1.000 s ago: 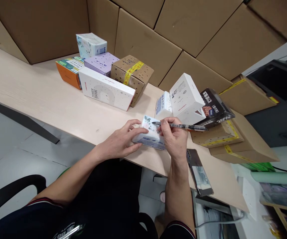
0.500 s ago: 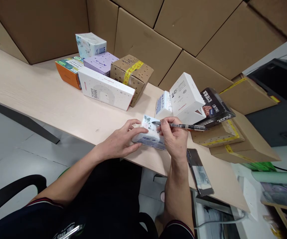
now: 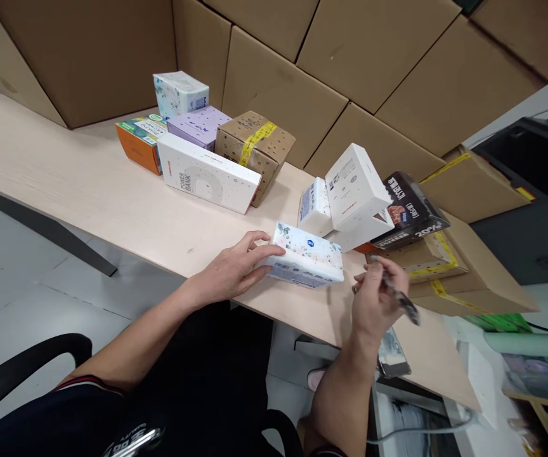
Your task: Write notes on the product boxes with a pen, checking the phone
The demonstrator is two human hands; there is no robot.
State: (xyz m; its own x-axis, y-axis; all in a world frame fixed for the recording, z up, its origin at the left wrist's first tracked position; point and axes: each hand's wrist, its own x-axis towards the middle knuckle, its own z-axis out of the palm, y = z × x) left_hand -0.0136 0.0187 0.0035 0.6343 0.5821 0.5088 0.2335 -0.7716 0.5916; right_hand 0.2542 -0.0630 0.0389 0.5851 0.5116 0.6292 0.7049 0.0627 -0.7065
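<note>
Left hand (image 3: 236, 266) grips the tissue pack (image 3: 309, 254); right hand (image 3: 378, 298) has the pen (image 3: 408, 309), clear of the pack.

Pack lies flat on the desk (image 3: 160, 219), just inside the near edge, flowered face up. My left fingers and thumb close around its left end. Right fingers clench the pen, blurred, to the right of the pack and above the desk's near edge. Phone (image 3: 394, 355) sits by that edge towards the right corner, part hidden by my right arm. Behind the pack, towards the far edge: second tissue pack (image 3: 314, 206) touching a white box (image 3: 357, 187), black box (image 3: 410, 209) next to that. Farther left, power bank box (image 3: 210, 174) stands in front of a taped brown box (image 3: 278, 141). Cartons (image 3: 283, 89) stack up along the far edge.
</note>
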